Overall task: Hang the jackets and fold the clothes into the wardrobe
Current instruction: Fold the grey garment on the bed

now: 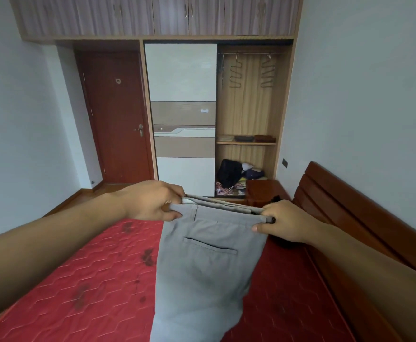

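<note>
A pair of grey trousers hangs by its waistband above the red mattress, back pocket facing me, legs falling out of the bottom of the view. My left hand pinches the left end of the waistband. My right hand grips the right end. Across the room the wardrobe stands open on its right half, with a rail, two zigzag metal hangers and a shelf carrying folded clothes.
A pile of bags and clothes lies on the wardrobe floor. A wooden bedside cabinet stands before it. The wooden headboard runs along the right. The white sliding door covers the wardrobe's left half; a red room door is shut.
</note>
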`<state>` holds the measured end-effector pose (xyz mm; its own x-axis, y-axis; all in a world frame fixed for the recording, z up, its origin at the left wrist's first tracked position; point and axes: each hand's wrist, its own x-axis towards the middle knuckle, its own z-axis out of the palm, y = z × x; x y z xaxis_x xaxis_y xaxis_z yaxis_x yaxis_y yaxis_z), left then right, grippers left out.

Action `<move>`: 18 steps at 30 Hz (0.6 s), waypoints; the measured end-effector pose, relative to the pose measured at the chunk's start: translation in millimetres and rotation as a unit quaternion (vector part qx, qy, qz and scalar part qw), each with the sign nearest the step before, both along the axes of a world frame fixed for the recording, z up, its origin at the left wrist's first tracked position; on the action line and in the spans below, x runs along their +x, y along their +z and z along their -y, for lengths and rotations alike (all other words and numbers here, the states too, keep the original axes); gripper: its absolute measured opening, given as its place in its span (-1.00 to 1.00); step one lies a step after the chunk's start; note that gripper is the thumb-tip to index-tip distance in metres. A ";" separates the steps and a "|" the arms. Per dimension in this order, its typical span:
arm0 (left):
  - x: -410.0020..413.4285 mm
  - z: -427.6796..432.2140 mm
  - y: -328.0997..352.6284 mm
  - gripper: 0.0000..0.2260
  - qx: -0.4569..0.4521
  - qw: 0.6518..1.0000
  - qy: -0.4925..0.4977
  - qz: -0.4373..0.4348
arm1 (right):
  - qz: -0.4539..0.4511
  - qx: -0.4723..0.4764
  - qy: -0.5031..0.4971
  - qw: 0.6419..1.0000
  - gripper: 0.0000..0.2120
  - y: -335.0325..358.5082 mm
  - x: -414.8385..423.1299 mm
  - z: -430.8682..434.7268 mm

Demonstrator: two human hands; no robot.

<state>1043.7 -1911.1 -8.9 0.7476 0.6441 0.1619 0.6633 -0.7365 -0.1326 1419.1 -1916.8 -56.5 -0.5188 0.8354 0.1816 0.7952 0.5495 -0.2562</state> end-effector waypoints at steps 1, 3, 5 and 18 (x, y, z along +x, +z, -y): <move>-4.5 1.0 -0.2 -0.64 0.003 1.000 -0.001 -0.007 | -0.003 0.018 0.002 1.000 -0.46 3.1 0.2 0.2; -10.8 2.7 -0.6 -0.59 -0.003 1.000 -0.008 0.006 | -0.017 0.053 0.013 0.998 -0.50 8.4 -1.7 -0.2; -13.6 3.9 -0.5 -0.54 -0.016 0.999 -0.014 0.042 | -0.047 0.073 0.015 0.996 -0.51 11.9 -5.0 -0.5; -7.0 6.5 12.7 -0.60 0.037 0.993 -0.051 0.096 | -0.177 -0.079 -0.028 0.981 -0.48 37.1 -37.0 9.1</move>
<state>1036.7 -1917.6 3.8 0.7593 0.5471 0.3523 0.6038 -0.7943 -0.0677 1382.1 -1926.0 -19.4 -0.3994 0.8927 0.2086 0.6688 0.4393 -0.5997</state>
